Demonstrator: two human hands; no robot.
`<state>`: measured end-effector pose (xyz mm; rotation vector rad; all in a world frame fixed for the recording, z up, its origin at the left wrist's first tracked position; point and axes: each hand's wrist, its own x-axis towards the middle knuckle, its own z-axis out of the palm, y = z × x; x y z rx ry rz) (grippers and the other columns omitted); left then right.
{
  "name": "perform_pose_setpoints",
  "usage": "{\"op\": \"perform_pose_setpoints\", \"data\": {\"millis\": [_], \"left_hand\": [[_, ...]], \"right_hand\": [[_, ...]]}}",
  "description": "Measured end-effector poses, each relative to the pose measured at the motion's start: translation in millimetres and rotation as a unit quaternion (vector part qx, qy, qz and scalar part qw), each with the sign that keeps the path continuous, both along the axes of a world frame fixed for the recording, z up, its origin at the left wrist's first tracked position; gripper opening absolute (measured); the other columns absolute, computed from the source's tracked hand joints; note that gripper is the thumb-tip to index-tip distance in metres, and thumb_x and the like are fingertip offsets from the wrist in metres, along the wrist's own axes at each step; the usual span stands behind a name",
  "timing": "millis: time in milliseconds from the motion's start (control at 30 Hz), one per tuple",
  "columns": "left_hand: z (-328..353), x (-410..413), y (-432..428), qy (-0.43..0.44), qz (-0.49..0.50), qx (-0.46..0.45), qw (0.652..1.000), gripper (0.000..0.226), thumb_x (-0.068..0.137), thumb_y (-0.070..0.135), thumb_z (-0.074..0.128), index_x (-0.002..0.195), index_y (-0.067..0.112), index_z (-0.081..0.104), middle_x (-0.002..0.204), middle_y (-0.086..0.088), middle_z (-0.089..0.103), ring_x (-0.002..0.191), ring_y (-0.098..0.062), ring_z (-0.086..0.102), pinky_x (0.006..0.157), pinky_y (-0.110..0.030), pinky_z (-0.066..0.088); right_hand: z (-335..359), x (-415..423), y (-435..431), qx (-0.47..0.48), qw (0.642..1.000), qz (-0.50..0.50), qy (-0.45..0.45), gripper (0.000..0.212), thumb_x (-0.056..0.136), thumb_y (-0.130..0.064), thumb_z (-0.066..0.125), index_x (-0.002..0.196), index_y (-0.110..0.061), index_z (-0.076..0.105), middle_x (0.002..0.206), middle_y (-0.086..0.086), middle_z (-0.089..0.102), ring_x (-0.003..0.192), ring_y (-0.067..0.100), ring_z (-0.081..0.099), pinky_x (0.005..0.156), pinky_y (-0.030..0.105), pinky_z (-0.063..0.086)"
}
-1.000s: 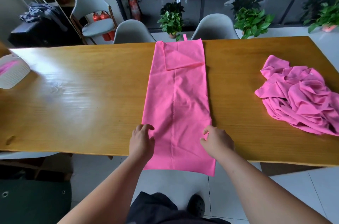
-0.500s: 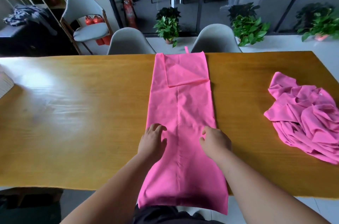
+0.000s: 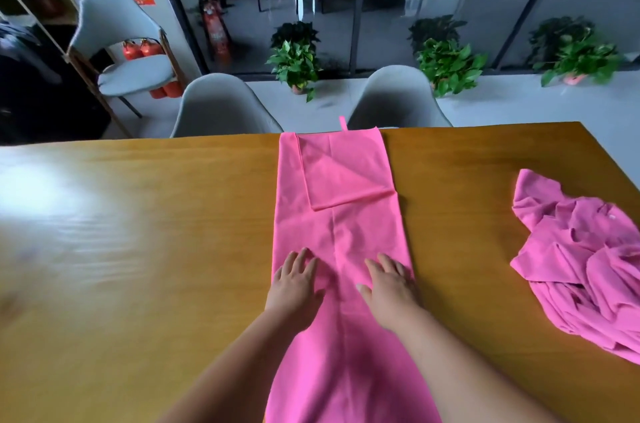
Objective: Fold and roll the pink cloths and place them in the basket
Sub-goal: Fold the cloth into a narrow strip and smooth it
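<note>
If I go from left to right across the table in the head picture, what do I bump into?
Bare wooden table, left hand, right hand, crumpled pile of pink cloths. Both hands rest flat on the long folded pink cloth, so it is left out.

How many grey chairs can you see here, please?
3. Two grey chairs stand behind the table, one left, one right of the pink cloth; a third stands by the wall, far left. Others may be hidden.

wooden table (image 3: 138,249) | folded pink cloth (image 3: 346,225) (lengthwise) | crumpled pink pile (image 3: 588,267)
</note>
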<state>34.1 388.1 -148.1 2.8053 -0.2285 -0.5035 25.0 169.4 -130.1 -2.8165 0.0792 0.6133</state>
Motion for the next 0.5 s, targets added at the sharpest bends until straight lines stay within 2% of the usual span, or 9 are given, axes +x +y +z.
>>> {"op": "perform_pose_setpoints", "data": {"millis": [133,267,333,367,433,500], "left_hand": [[-9.7,30.5,-4.6,-0.02,-0.003,0.026,0.999,0.08,0.105,0.055,0.045,0.168,0.025,0.006,0.176,0.003,-0.007,0.163,-0.024,-0.008,0.131,-0.042,0.006],[-14.6,71.0,-8.6,-0.018,-0.011,0.04,0.999,0.082,0.104,0.063,0.031,0.169,0.025,-0.001,0.173,0.005,-0.017,0.161,-0.023,-0.017,0.132,-0.044,0.001],[-17.7,96.3,-12.0,-0.018,-0.01,0.039,0.999,0.086,0.097,0.07,0.014,0.169,0.024,-0.001,0.173,0.004,-0.016,0.16,-0.024,-0.02,0.132,-0.047,0.0],[-18.9,108.3,-13.8,-0.02,-0.008,0.041,0.999,0.089,0.095,0.071,0.009,0.169,0.022,0.001,0.174,0.001,-0.013,0.16,-0.024,-0.02,0.132,-0.047,-0.002],[-23.7,133.0,-17.2,-0.027,-0.004,0.046,0.999,0.086,0.1,0.071,0.013,0.168,0.02,0.009,0.175,-0.002,-0.005,0.16,-0.025,-0.019,0.131,-0.047,-0.005],[-26.8,156.8,-20.3,-0.04,-0.009,0.048,0.998,0.083,0.103,0.072,0.015,0.169,0.022,0.01,0.176,-0.002,-0.003,0.16,-0.025,-0.02,0.131,-0.048,-0.005]], "right_hand": [[-15.2,30.1,-2.3,0.0,1.0,0.011,-0.004,0.071,0.105,-0.059,0.036,0.167,-0.031,0.014,0.176,0.001,-0.005,0.161,0.026,-0.006,0.131,0.046,0.01],[-23.1,70.3,-2.0,-0.012,0.999,0.027,-0.037,0.073,0.105,-0.065,0.028,0.167,-0.035,0.005,0.175,-0.002,-0.014,0.161,0.024,-0.014,0.131,0.047,0.003],[-27.7,96.3,-1.2,-0.007,0.999,0.025,-0.047,0.071,0.106,-0.064,0.026,0.167,-0.037,0.002,0.175,-0.003,-0.015,0.16,0.023,-0.017,0.13,0.047,0.0],[-29.3,108.7,-1.1,-0.007,0.998,0.023,-0.051,0.07,0.106,-0.063,0.026,0.167,-0.037,0.002,0.175,-0.003,-0.014,0.16,0.023,-0.017,0.129,0.048,0.0],[-33.1,135.0,-0.8,-0.015,0.998,0.02,-0.053,0.067,0.106,-0.062,0.026,0.166,-0.037,0.01,0.176,0.0,-0.002,0.161,0.025,-0.009,0.129,0.048,0.002],[-39.9,159.8,0.5,-0.038,0.997,0.019,-0.068,0.062,0.104,-0.062,0.027,0.159,-0.033,0.037,0.168,0.007,0.029,0.159,0.032,0.014,0.128,0.052,0.014]]}}
